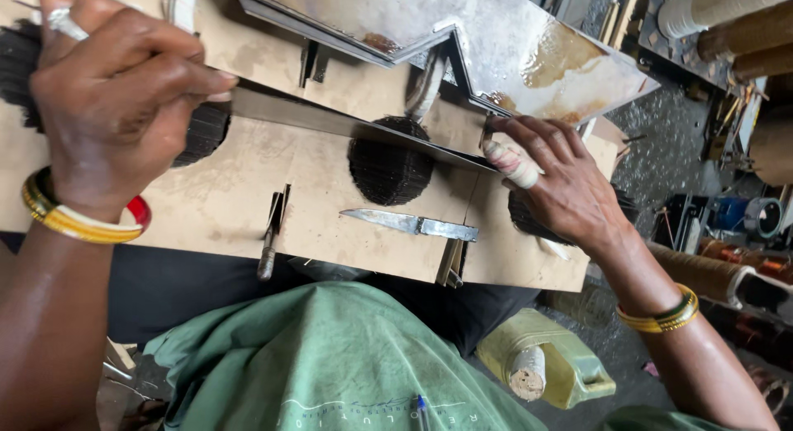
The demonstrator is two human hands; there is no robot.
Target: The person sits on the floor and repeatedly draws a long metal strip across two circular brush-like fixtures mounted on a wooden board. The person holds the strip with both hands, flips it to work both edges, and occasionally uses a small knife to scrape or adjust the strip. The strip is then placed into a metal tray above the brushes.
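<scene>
At the bottom of the frame a green cloth [330, 357] covers the person's lap, with a pen [422, 412] clipped at its lower edge. To the lower right a yellow-green plastic can [549, 361] stands on the floor, its mouth plugged with a pale stopper.

Above the lap lies a brown board [239, 208], spanning the middle of the frame. A small knife [409, 224] rests flat on it near the lower centre, blade pointing left. A dark tool handle [268, 249] pokes through a slot at the board's near edge, left of the knife. Round openings in the board show dark, ribbed coil windings [388, 162].

A long thin metal strip [347, 125] runs across the board from the upper left toward centre right. The left hand [116, 109], in the upper left, pinches one end of the strip between thumb and fingers; it wears a ring and yellow and red bangles. The right hand [553, 179], at centre right, presses its fingers down on the strip's other end; one finger is wrapped in pale tape, and yellow bangles sit on the wrist.

Beyond the hands, a stained metal plate [529, 51] with a notched edge fills the upper middle. At the far right stand cardboard tubes [743, 26] and copper wire spools [727, 274].
</scene>
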